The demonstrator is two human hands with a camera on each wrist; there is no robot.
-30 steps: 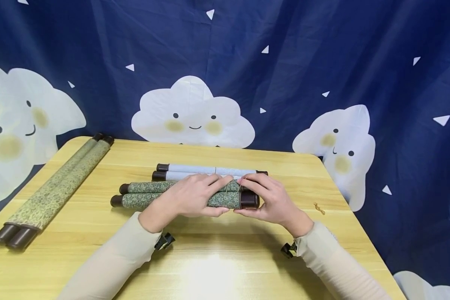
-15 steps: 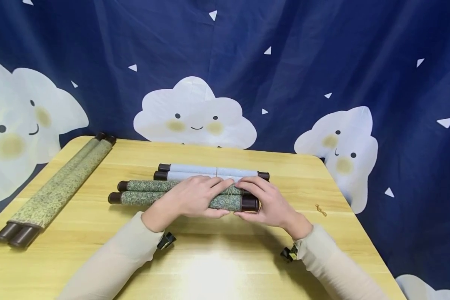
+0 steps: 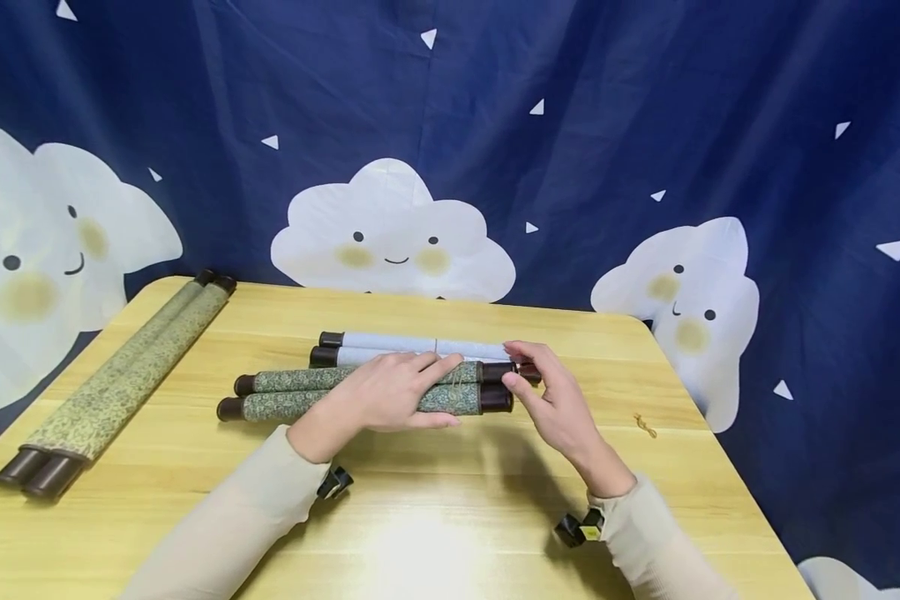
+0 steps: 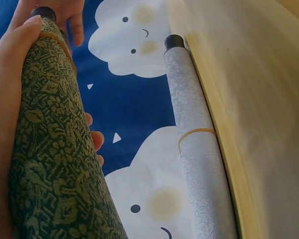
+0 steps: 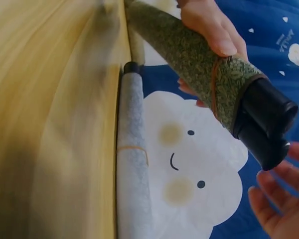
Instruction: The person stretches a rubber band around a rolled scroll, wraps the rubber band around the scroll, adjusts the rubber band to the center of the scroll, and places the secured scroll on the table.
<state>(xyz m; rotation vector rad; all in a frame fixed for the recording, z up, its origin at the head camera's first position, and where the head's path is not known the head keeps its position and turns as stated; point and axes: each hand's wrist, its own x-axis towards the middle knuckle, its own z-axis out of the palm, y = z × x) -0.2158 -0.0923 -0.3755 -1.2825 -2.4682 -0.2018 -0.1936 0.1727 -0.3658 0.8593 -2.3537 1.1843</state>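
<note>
My left hand (image 3: 390, 392) grips a double-rolled green patterned scroll (image 3: 285, 405) with dark end knobs, held above the table. A thin rubber band (image 5: 214, 92) circles this scroll near its right end. My right hand (image 3: 558, 408) is beside the right-hand knobs, its fingers spread and loosely bent with nothing held. The right wrist view has those fingers (image 5: 281, 196) close to the dark knobs (image 5: 270, 109); whether they touch is hard to tell. Just behind lies a pale blue scroll (image 3: 378, 341) with a band around its middle, its right end partly covered by my right hand.
A longer yellow-green double scroll (image 3: 131, 375) lies slantwise along the left side of the wooden table (image 3: 420, 517). One loose rubber band (image 3: 645, 426) is on the table to the right. Behind the table hangs a blue curtain (image 3: 570, 50) with clouds.
My right hand has let go of the band and the green scroll and moved right, past the knobs. The band now sits around the scroll. My left hand keeps its grip.
</note>
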